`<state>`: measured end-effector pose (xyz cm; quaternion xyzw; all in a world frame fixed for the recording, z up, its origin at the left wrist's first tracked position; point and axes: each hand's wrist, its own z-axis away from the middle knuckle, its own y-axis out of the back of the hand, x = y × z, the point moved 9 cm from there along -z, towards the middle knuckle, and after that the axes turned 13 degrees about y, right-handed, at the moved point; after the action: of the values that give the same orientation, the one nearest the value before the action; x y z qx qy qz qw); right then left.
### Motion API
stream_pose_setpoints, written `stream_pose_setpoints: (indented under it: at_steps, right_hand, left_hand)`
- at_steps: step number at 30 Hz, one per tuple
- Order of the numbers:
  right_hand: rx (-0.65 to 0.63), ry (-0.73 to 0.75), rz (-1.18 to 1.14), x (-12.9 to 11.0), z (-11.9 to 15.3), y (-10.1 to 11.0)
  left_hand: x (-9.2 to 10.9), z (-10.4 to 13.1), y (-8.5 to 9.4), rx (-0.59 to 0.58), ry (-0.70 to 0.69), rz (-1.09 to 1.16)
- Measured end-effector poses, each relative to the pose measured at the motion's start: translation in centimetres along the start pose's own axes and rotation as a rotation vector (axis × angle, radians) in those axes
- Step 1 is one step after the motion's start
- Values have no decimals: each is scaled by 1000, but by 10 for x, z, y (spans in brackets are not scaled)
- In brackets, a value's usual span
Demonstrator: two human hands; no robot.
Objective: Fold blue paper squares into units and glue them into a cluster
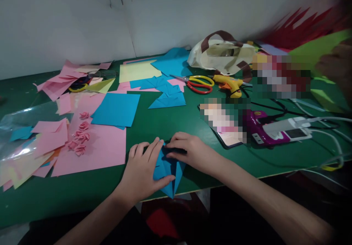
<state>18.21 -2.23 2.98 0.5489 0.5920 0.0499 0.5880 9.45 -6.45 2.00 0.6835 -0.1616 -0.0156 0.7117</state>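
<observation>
A partly folded blue paper lies at the front edge of the green table, one point reaching over the edge. My left hand rests flat over its left side, fingers spread and thumb across the paper. At the paper's top right, my right hand has its fingers curled and pinched on the paper. Just behind my left hand are a pink sheet and a stack of blue square sheets. Small pink paper roses sit on the pink sheet.
Folded blue pieces, scissors and a yellow glue gun lie farther back. A phone, purple power strip and cables are on the right. Another person's hand holds green paper. Paper scraps cover the left.
</observation>
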Motion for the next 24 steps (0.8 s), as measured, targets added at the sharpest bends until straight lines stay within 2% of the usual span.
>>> stream_pose_setpoints:
  at_steps: [5, 8, 10, 13, 17, 20, 24]
  right_hand:
    - [-129, -37, -130, -6, 3, -3]
    - [-165, -26, -46, -4, 8, -4]
    - [-134, -2, 61, 1, 11, -1]
    - [7, 0, 212, 10, 13, 14]
    - [196, -130, 271, 23, 19, 33]
    - [243, -277, 191, 32, 25, 31]
    - [218, -306, 157, 30, 27, 22]
  left_hand:
    - [1, 0, -1, -6, -25, -25]
    - [-2, -1, 1, -1, -16, -4]
    - [-7, -3, 3, -10, 6, 22]
    - [-13, -4, 6, -9, 35, 38]
    - [-9, 0, 10, 55, -10, -19]
    - [-1, 6, 8, 85, -44, -73]
    - [7, 9, 3, 100, -53, -139]
